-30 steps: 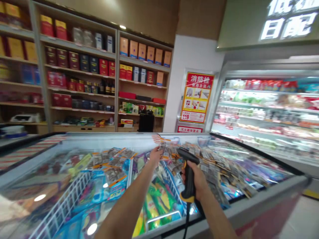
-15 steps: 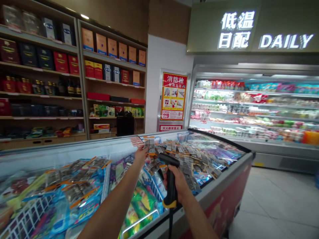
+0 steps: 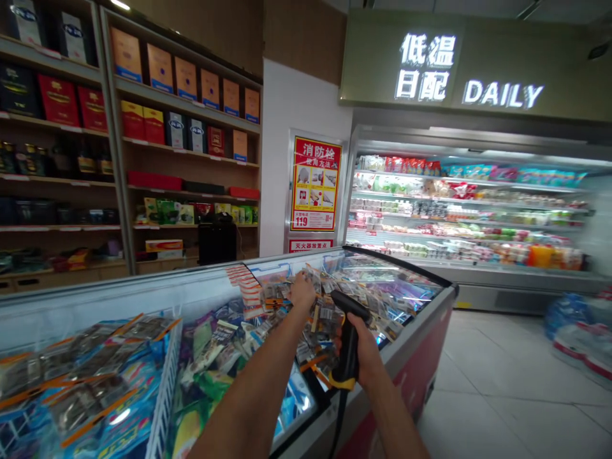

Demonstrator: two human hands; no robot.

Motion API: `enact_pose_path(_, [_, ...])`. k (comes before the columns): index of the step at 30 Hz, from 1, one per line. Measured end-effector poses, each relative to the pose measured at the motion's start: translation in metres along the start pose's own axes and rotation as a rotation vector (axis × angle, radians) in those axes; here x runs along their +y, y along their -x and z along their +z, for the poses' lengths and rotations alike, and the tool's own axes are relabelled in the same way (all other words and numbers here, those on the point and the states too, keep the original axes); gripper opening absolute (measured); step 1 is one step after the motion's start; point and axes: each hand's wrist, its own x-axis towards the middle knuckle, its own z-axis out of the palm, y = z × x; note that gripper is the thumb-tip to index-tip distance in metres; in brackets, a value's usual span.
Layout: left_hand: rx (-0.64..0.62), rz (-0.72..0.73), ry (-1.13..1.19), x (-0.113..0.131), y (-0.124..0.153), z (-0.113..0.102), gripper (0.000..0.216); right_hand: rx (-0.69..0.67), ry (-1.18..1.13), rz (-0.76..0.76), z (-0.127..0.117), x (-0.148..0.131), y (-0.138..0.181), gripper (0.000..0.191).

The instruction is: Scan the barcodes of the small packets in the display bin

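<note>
My right hand (image 3: 366,347) is wrapped round the grip of a black and yellow barcode scanner (image 3: 350,347). The scanner's head points forward and left, over the freezer, and its cord hangs down. Reaching further in, my left hand (image 3: 303,290) has its fingers closed at the edge of a small clear food packet (image 3: 313,275); the fingertips are partly hidden. Below and around it lie many similar packets with orange edges (image 3: 325,317), spread over the goods in the chest freezer (image 3: 433,306).
A striped orange and white sheet (image 3: 246,290) lies against the freezer's back wall. More orange-edged packets (image 3: 90,357) rest on blue bags at the left, beside a white wire divider (image 3: 165,389). Shelves (image 3: 191,153) stand behind, a lit chiller (image 3: 473,217) and wrapped bottles (image 3: 574,325) at right.
My left hand has moved right and forward with a packet, away from the striped sheet. The view has turned right. The scanner stays in my right hand.
</note>
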Motion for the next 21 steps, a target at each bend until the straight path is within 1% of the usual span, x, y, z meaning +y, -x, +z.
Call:
enact_pose_path(2, [-0.006,0.060,-0.096,0.002,0.007,0.012,0.040,0.014,-0.001,-0.010,-0.004,-0.001,-0.001,0.029])
enact_pose_path(5, [-0.010,0.223,-0.264,-0.003,0.017,0.023,0.042,0.052,-0.014,-0.011,-0.008,-0.001,-0.002,0.029])
enact_pose_path(8, [-0.011,0.280,-0.345,-0.011,0.022,0.021,0.046,0.055,-0.015,0.002,-0.007,0.000,-0.004,0.027])
enact_pose_path(10, [0.007,0.279,-0.375,-0.017,0.020,0.011,0.047,0.044,-0.004,0.017,-0.003,0.002,-0.006,0.027])
enact_pose_path(12, [0.045,0.280,-0.406,-0.025,0.013,-0.008,0.047,0.024,0.010,0.027,0.003,0.006,-0.006,0.027])
enact_pose_path(14, [0.095,0.273,-0.459,-0.040,0.004,-0.035,0.046,-0.008,0.017,0.040,0.013,0.012,-0.006,0.027])
enact_pose_path(16, [0.150,0.233,-0.531,-0.061,-0.007,-0.069,0.046,-0.037,0.023,0.062,0.025,0.019,-0.005,0.026])
enact_pose_path(19, [0.243,0.107,-0.638,-0.100,-0.019,-0.126,0.046,-0.078,0.036,0.103,0.045,0.030,-0.002,0.025])
enact_pose_path(21, [0.287,0.004,-0.712,-0.127,-0.023,-0.164,0.045,-0.109,0.049,0.125,0.057,0.037,-0.001,0.024])
